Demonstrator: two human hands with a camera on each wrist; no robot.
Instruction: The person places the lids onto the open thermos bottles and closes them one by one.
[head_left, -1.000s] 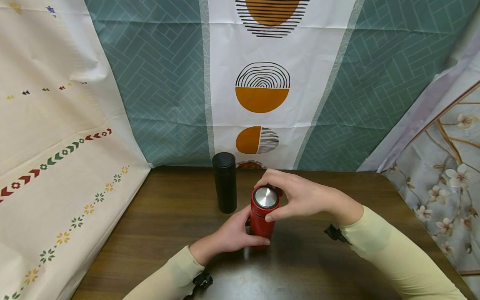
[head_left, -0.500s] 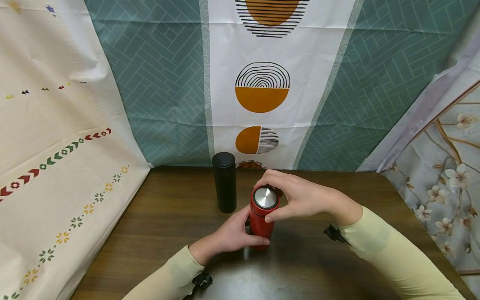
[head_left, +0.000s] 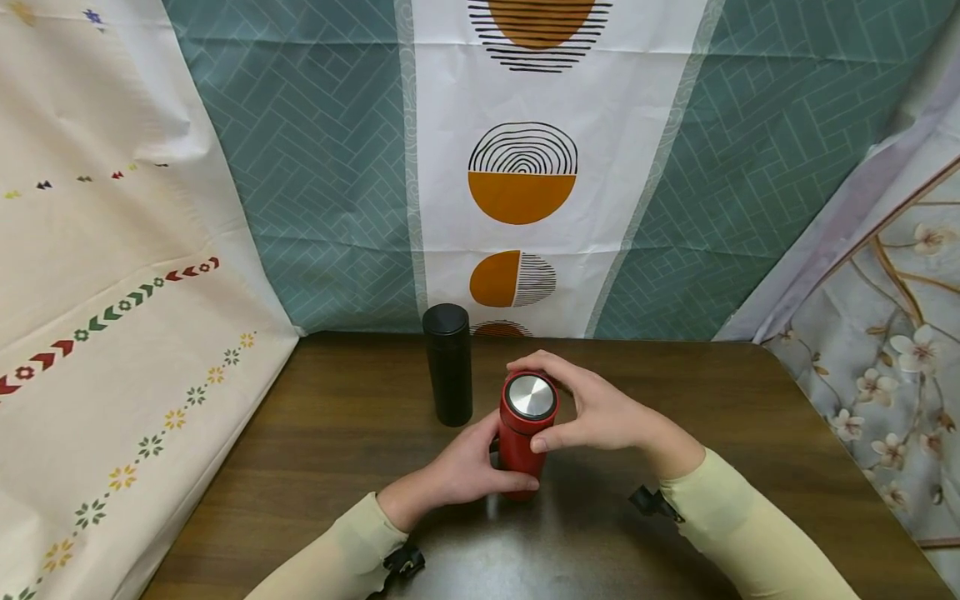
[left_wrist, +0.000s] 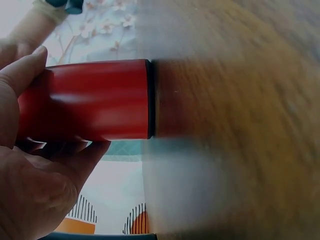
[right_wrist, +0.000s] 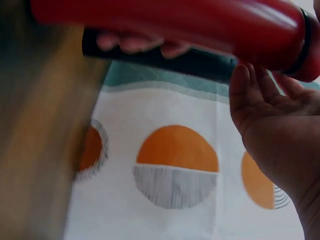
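A red thermos [head_left: 519, 457] with a silver-topped lid [head_left: 532, 396] stands upright on the wooden table. Low on its body, my left hand [head_left: 471, 467] grips it with thumb and fingers on opposite sides. Around the lid end curls my right hand [head_left: 600, 412], thumb at the near side and fingers at the far side. In the left wrist view the base of the red thermos [left_wrist: 95, 100] sits against the tabletop. The right wrist view shows my right hand [right_wrist: 280, 125] by the seam under the lid. Some fingertips are hidden behind the thermos.
Behind and left of the red one stands a black thermos [head_left: 450, 371], upright and a short distance away. A patterned curtain [head_left: 330, 167] hangs along the table's back edge, with a cream cloth [head_left: 135, 333] at the left.
My right hand has turned around the lid, its wrist and forearm swinging left and slightly down. The left hand and red thermos hold nearly still; the head view has shifted slightly.
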